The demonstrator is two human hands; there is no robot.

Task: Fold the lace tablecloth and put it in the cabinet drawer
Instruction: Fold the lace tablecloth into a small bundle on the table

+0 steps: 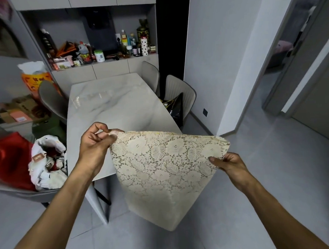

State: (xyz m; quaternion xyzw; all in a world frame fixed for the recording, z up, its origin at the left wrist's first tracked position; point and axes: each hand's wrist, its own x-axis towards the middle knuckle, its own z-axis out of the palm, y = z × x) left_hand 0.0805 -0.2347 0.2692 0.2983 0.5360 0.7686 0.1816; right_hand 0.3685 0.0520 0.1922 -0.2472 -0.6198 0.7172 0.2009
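The cream lace tablecloth (pixel 162 170) hangs folded in the air in front of me, past the near right corner of the marble table (pixel 109 106). My left hand (pixel 96 143) pinches its upper left corner between thumb and fingers. My right hand (pixel 230 163) grips its upper right corner. The cloth's top edge is stretched between the two hands and the lower part droops toward the floor. A grey cabinet (pixel 100 70) with closed lower fronts stands behind the table.
Grey chairs stand at the table's far right (pixel 179 93) and left (pixel 50 98). A chair at the near left (pixel 30 194) holds a red cloth and a white bag. The cabinet shelf is crowded with bottles and jars. An open doorway (pixel 282 61) lies to the right.
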